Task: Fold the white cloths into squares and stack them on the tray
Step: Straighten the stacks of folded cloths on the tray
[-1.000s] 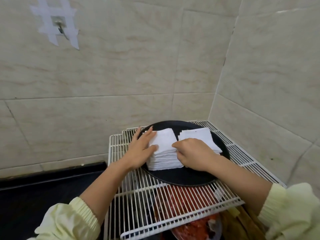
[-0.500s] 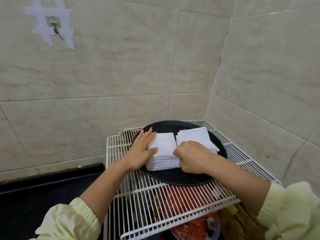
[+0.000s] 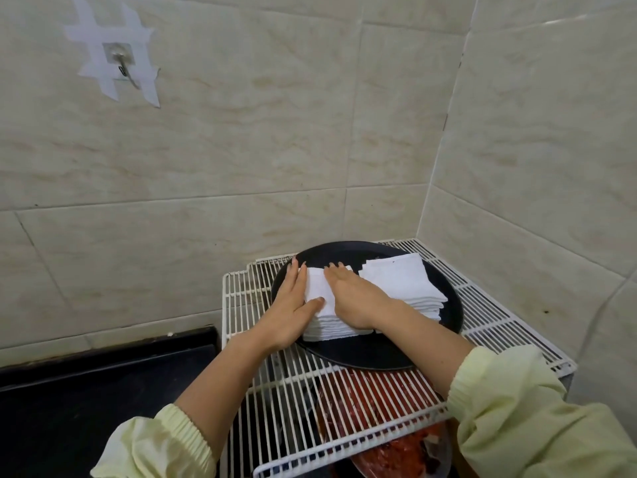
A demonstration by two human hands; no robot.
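A round black tray point(image 3: 365, 353) sits on a white wire rack. Two stacks of folded white cloths lie on it side by side. My left hand point(image 3: 291, 305) lies flat against the left side of the left stack point(image 3: 319, 291), thumb on its top. My right hand point(image 3: 355, 294) presses flat on top of that same stack, fingers straight and pointing away from me. The right stack point(image 3: 403, 281) stands untouched beside my right wrist.
The wire rack point(image 3: 496, 326) fills the corner between two tiled walls. Under it shows a red object point(image 3: 372, 398). A dark counter point(image 3: 103, 384) lies to the left. A metal hook taped to the wall point(image 3: 120, 63) hangs high on the left.
My right hand has uncurled and moved onto the top of the left stack, now flat on it. My left hand stays against the stack's left side.
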